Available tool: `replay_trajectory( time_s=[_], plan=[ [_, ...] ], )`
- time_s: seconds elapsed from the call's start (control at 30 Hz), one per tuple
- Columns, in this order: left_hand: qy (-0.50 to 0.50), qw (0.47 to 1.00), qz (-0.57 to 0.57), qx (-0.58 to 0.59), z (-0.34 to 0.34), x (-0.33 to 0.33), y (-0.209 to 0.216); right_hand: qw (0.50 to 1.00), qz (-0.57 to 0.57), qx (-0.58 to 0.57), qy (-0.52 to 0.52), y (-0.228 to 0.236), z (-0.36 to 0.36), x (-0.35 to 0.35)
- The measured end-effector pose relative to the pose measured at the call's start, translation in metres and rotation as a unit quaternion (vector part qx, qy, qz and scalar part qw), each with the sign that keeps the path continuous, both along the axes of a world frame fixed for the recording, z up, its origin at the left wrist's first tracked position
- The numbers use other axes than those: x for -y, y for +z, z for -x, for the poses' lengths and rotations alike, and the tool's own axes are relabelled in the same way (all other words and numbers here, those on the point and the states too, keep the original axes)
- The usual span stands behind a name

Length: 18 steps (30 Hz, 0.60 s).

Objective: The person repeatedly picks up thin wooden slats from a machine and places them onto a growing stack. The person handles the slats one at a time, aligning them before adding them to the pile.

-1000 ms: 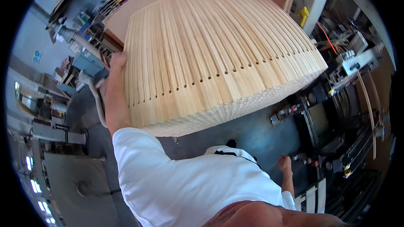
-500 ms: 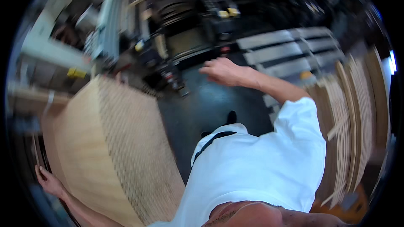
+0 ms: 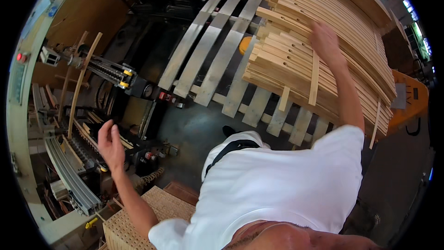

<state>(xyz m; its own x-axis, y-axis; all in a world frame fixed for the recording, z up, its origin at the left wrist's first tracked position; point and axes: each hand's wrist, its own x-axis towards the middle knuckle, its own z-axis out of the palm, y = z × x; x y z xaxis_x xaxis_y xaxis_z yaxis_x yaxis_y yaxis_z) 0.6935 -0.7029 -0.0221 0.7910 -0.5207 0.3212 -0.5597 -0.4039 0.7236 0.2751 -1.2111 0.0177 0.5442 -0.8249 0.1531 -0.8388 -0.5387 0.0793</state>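
At the right, my right hand (image 3: 325,44) is closed over a pale wooden slat (image 3: 284,20) that juts left from a large stack of slats (image 3: 342,23). Its fingertips are partly hidden. Several slats in the stack have round holes near their ends. My left hand (image 3: 111,148) is raised at the left with its fingers apart, and nothing is in it. It hangs in front of the machine's dark frame and chains (image 3: 88,153).
Grey pallet boards (image 3: 222,55) carry the stack. Thin cross strips (image 3: 314,78) lie between its layers. A machine arm with yellow tips (image 3: 125,78) stands to the left. Another wood stack (image 3: 148,208) sits at the lower left, and an orange pallet truck (image 3: 407,99) at the right.
I have turned right, toward the slat stack. My right hand has gone from over the floor onto a slat. My left hand has left the lower-left wood stack and is now raised.
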Motion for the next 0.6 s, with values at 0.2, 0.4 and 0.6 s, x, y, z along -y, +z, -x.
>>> replay_trajectory(
  time_s=[0.2,0.4,0.6],
  plan=[
    [-0.005,0.967,-0.045,-0.252,-0.058,0.058,-0.152,0.986,0.122,0.110,-0.034,-0.061,0.134,0.014],
    [0.025,0.980,-0.158,-0.120,-0.096,0.068,-0.208,0.978,0.171,0.116,0.012,-0.085,0.136,0.012],
    [0.113,0.970,-0.161,-0.143,-0.162,0.034,-0.208,0.988,0.141,0.056,-0.026,-0.073,0.127,0.020]
  ],
)
